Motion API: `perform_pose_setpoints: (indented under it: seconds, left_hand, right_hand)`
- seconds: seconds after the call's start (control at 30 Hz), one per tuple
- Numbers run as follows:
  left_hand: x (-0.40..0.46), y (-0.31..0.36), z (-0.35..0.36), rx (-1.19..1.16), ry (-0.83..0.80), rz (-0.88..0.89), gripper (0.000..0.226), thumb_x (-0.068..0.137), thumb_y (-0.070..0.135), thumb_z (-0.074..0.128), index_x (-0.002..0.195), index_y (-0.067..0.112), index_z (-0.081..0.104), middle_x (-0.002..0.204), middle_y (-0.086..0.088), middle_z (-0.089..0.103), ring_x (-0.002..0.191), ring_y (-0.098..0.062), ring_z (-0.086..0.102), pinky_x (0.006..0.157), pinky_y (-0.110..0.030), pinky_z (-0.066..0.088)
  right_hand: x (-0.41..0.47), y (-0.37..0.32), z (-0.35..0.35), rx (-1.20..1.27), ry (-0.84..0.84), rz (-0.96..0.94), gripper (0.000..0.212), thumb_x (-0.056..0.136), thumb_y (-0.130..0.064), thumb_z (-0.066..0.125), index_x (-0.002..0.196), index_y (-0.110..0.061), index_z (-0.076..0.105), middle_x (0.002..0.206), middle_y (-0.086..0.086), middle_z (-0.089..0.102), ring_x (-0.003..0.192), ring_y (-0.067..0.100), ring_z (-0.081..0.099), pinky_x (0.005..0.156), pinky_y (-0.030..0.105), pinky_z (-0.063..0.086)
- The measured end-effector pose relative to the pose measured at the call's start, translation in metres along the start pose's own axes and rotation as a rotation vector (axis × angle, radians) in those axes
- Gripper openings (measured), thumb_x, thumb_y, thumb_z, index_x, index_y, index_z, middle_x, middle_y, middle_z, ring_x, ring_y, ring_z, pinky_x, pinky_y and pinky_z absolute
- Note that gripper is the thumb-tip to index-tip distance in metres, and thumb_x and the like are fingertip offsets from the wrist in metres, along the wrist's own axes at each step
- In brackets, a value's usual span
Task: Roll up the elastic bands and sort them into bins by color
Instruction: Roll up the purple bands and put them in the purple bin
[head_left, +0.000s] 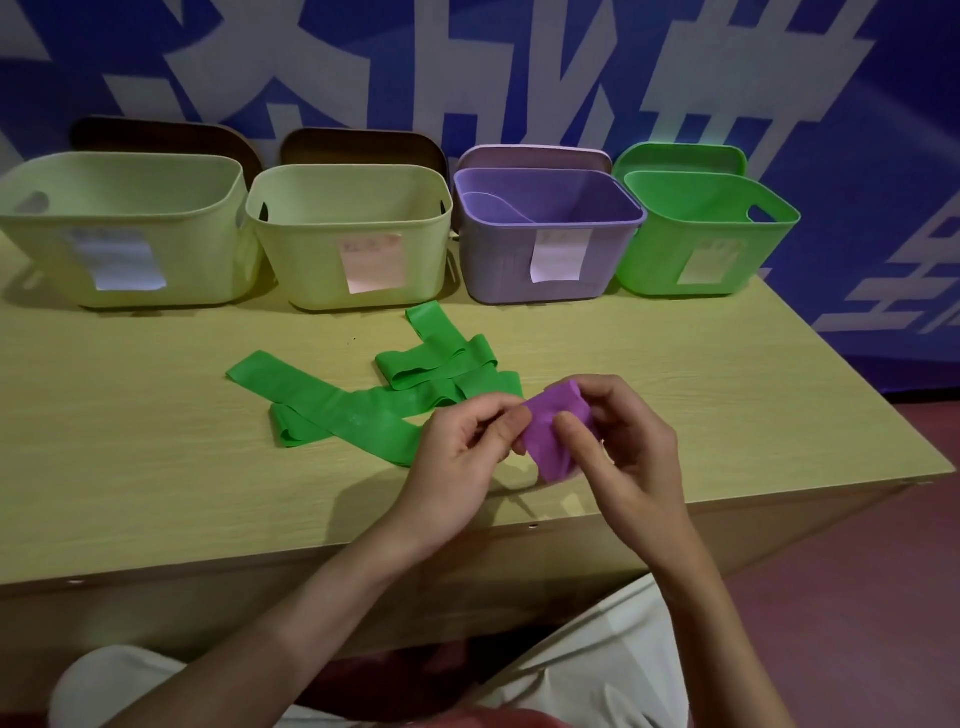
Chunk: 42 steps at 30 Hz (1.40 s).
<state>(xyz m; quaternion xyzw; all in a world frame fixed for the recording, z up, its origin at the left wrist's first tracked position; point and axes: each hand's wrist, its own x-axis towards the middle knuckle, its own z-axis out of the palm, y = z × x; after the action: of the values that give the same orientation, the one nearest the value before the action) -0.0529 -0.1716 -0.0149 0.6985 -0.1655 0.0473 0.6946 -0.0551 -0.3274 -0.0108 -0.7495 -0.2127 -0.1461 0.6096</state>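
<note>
Head view: both hands meet above the desk's near edge, toward its right half, with a purple band (556, 436) bunched into a compact roll between them; the left hand (462, 447) has its fingers curled, thumb and fingertips pinching the roll's left side; the right hand (623, 441) wraps the roll from the right, thumb pressed across its front and fingers curled behind it, so both hands hold the same band; the roll sits off the desk surface, a shadow showing beneath it.

Just beyond the left hand, loose green bands (384, 395) lie unrolled on the desk (156, 415), overlapping one another in flat loops and strips from the middle of the desk toward the hands; the nearest strip runs under the left hand's knuckles.

Along the far edge stand four bins in a row, each with a paper label on its front: a pale yellow-green bin (124, 228) at the far left corner; a second pale bin (353, 234) beside it; a purple bin (550, 234) next, directly beyond the hands; a green bin (701, 234) at the far right corner; lids lean upright behind the bins against a blue wall with white lettering.
</note>
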Motion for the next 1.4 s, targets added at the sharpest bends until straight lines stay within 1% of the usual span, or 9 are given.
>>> perform_pose_setpoints:
  seconds: [0.17, 0.23, 0.37, 0.5, 0.6, 0.77, 0.97, 1.13, 1.4]
  left_hand:
    - [-0.001, -0.002, -0.001, -0.014, -0.03, -0.01, 0.035, 0.094, 0.026, 0.043, 0.074, 0.001, 0.056, 0.06, 0.012, 0.048, 0.057, -0.001, 0.042, 0.058, -0.015, 0.035]
    - [-0.003, -0.001, -0.001, -0.031, -0.072, -0.027, 0.034, 0.094, 0.026, 0.04, 0.072, 0.004, 0.054, 0.059, 0.011, 0.049, 0.057, 0.002, 0.042, 0.058, -0.012, 0.035]
    - [-0.004, -0.001, -0.002, -0.093, -0.116, -0.088, 0.034, 0.093, 0.03, 0.039, 0.069, 0.009, 0.051, 0.057, 0.01, 0.047, 0.054, 0.0, 0.04, 0.056, -0.011, 0.034]
    - [-0.002, -0.004, -0.003, -0.079, -0.189, -0.115, 0.035, 0.095, 0.028, 0.037, 0.07, 0.011, 0.054, 0.058, 0.01, 0.049, 0.055, -0.003, 0.042, 0.057, -0.013, 0.035]
    - [0.002, -0.007, -0.003, -0.032, -0.237, -0.126, 0.037, 0.099, 0.029, 0.037, 0.074, 0.011, 0.058, 0.06, 0.007, 0.052, 0.057, -0.005, 0.044, 0.058, -0.014, 0.037]
    - [0.002, -0.008, -0.002, 0.162, -0.145, 0.011, 0.034, 0.098, 0.032, 0.04, 0.096, 0.008, 0.063, 0.07, 0.013, 0.056, 0.066, 0.0, 0.05, 0.063, -0.012, 0.036]
    - [-0.001, -0.011, 0.002, 0.263, -0.124, 0.072, 0.03, 0.097, 0.032, 0.043, 0.095, 0.009, 0.062, 0.07, 0.004, 0.055, 0.067, -0.011, 0.053, 0.064, -0.034, 0.044]
    - [0.0, -0.013, 0.008, 0.019, -0.05, -0.063, 0.026, 0.097, 0.022, 0.041, 0.088, 0.004, 0.057, 0.062, 0.011, 0.049, 0.059, -0.002, 0.044, 0.057, -0.017, 0.038]
    - [-0.003, -0.006, 0.007, -0.291, -0.19, -0.219, 0.028, 0.09, 0.026, 0.04, 0.085, 0.001, 0.049, 0.056, 0.01, 0.043, 0.052, -0.002, 0.038, 0.051, -0.015, 0.034]
  right_hand:
    - [0.002, -0.003, -0.006, 0.006, -0.011, -0.007, 0.021, 0.085, -0.03, 0.067, 0.105, -0.036, 0.066, 0.09, -0.011, 0.07, 0.077, 0.013, 0.064, 0.062, 0.029, 0.052]
    - [0.003, -0.003, -0.01, 0.021, -0.006, 0.002, 0.024, 0.084, -0.031, 0.07, 0.108, -0.032, 0.068, 0.086, -0.002, 0.071, 0.075, 0.021, 0.064, 0.062, 0.038, 0.051]
    - [0.003, -0.004, -0.012, 0.013, -0.019, 0.009, 0.029, 0.083, -0.013, 0.072, 0.11, -0.019, 0.068, 0.086, -0.003, 0.072, 0.076, 0.008, 0.064, 0.065, 0.023, 0.051]
    - [0.001, -0.003, -0.013, 0.024, -0.005, 0.005, 0.017, 0.079, -0.021, 0.074, 0.096, -0.021, 0.07, 0.089, -0.008, 0.073, 0.079, 0.014, 0.068, 0.065, 0.027, 0.054]
    - [0.0, -0.001, -0.012, 0.021, 0.018, 0.013, 0.012, 0.079, -0.024, 0.072, 0.091, -0.021, 0.069, 0.083, -0.005, 0.072, 0.075, 0.019, 0.067, 0.062, 0.035, 0.051]
    - [-0.002, 0.002, -0.011, 0.032, 0.06, 0.043, 0.011, 0.078, -0.027, 0.072, 0.087, -0.023, 0.066, 0.081, -0.004, 0.071, 0.073, 0.015, 0.066, 0.061, 0.029, 0.051]
    - [-0.002, 0.005, -0.007, 0.019, 0.093, 0.033, 0.016, 0.079, -0.022, 0.076, 0.09, -0.021, 0.064, 0.082, -0.012, 0.07, 0.073, 0.005, 0.065, 0.063, 0.017, 0.049]
    - [-0.007, 0.006, -0.004, 0.022, 0.065, 0.049, 0.02, 0.084, -0.025, 0.066, 0.105, -0.024, 0.065, 0.093, -0.01, 0.071, 0.083, 0.012, 0.068, 0.069, 0.023, 0.053]
    - [-0.006, 0.006, -0.013, -0.031, 0.013, 0.039, 0.03, 0.084, -0.017, 0.071, 0.113, -0.023, 0.066, 0.086, 0.002, 0.07, 0.075, 0.018, 0.064, 0.063, 0.027, 0.051]
